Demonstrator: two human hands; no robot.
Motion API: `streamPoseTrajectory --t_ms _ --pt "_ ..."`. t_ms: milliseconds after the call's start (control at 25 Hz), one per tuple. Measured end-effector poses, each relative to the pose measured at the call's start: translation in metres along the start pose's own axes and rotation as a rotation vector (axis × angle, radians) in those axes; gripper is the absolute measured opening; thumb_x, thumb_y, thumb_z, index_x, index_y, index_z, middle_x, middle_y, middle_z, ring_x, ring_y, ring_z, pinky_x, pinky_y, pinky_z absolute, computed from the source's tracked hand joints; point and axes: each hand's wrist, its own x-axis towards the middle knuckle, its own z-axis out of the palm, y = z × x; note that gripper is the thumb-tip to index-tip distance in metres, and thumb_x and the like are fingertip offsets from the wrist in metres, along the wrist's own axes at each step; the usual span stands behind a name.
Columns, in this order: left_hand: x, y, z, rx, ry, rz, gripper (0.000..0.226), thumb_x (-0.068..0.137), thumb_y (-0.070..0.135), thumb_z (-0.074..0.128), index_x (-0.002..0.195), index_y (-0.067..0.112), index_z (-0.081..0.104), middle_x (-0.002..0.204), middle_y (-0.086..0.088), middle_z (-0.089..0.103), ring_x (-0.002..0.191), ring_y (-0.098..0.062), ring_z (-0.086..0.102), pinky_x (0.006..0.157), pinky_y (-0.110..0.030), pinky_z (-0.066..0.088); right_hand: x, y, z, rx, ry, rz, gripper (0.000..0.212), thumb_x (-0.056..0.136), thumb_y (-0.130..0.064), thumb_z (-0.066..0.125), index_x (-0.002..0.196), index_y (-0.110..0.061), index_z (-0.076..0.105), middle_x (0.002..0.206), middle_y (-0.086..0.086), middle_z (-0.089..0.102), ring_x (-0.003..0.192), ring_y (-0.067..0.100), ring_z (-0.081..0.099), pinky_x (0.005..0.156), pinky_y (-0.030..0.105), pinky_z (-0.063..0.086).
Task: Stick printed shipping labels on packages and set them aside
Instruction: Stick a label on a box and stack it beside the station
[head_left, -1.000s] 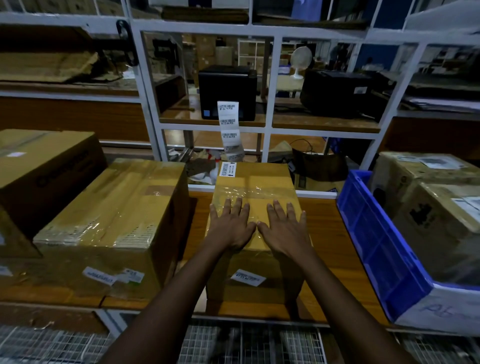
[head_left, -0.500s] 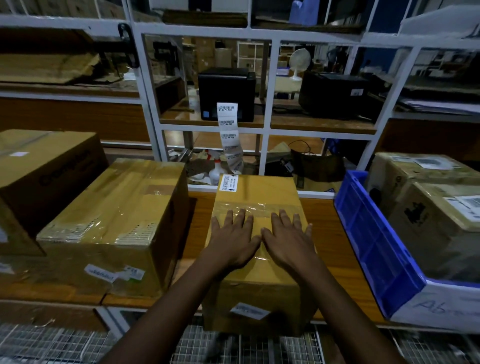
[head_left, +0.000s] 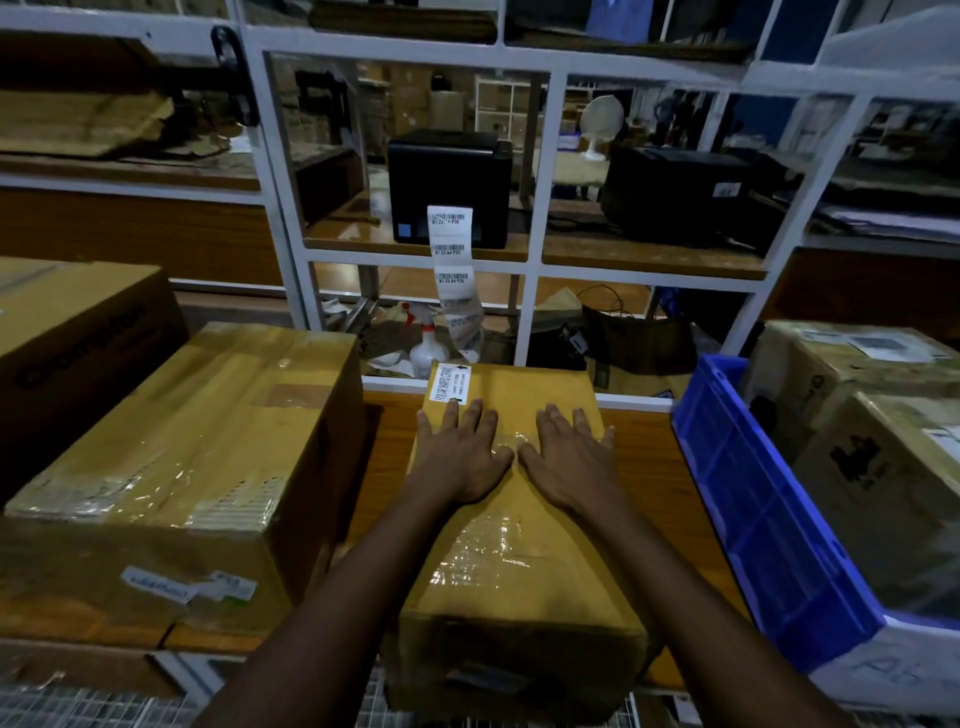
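Observation:
A long taped cardboard package (head_left: 519, 561) lies on the wooden bench, its near end past the bench's front edge. A white shipping label (head_left: 448, 383) sits on its far left corner. My left hand (head_left: 462, 452) and my right hand (head_left: 569, 460) press flat on its top side by side, fingers straight, thumbs almost touching. A strip of printed labels (head_left: 453, 270) hangs from the black label printer (head_left: 449, 184) on the shelf behind.
A large taped box (head_left: 176, 467) stands left of the package, with another brown box (head_left: 67, 332) behind it. A blue crate (head_left: 753, 509) holding cardboard boxes (head_left: 893, 488) is on the right. A white spray bottle (head_left: 427, 345) stands behind the bench. A white metal shelf frame (head_left: 530, 265) rises behind.
Both flat hands have drawn the package toward me, so its near end now overhangs the bench's front edge. The hands stay side by side on top.

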Motion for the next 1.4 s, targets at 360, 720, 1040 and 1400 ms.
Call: streamPoseTrajectory --t_ms 360,720,1040,1400 --pt "-0.031 0.002 -0.016 -0.5 0.155 -0.52 0.078 0.092 0.06 0.04 0.155 0.025 0.01 0.158 -0.026 0.002 0.137 -0.047 0.026 0.105 -0.054 0.032 -0.025 0.005 -0.012 0.582 0.22 0.465 0.068 0.094 -0.057 0.04 0.151 -0.032 0.013 0.148 0.013 0.034 0.127 0.037 0.041 0.097 0.046 0.041" --pt "-0.088 0.004 -0.042 -0.71 0.455 -0.348 0.068 0.098 0.041 0.04 0.155 0.028 0.007 0.121 -0.017 0.058 0.105 -0.036 0.055 0.076 -0.036 0.034 -0.076 -0.002 -0.055 0.957 0.392 0.374 0.056 0.097 -0.049 0.044 0.146 -0.026 0.031 0.141 0.008 0.045 0.114 0.027 0.049 0.081 0.037 0.039" --pt "-0.125 0.007 -0.062 -0.986 0.773 -0.283 0.051 0.098 0.025 0.05 0.146 0.019 0.034 0.131 -0.016 0.039 0.101 -0.027 0.05 0.061 -0.024 0.033 -0.113 0.001 -0.084 1.056 0.711 0.3 0.067 0.084 -0.056 0.032 0.14 -0.021 0.04 0.138 0.011 0.041 0.118 0.029 0.046 0.081 0.034 0.033" --pt "-0.125 0.024 -0.084 0.056 0.472 -0.018 0.07 0.089 0.051 0.01 0.145 0.023 0.042 0.151 -0.001 0.042 0.139 -0.027 0.034 0.112 -0.053 0.019 -0.124 -0.009 -0.095 -0.014 0.481 0.003 0.065 0.093 -0.052 0.015 0.142 -0.024 0.048 0.151 -0.001 0.043 0.148 0.029 0.015 0.116 0.054 -0.007"
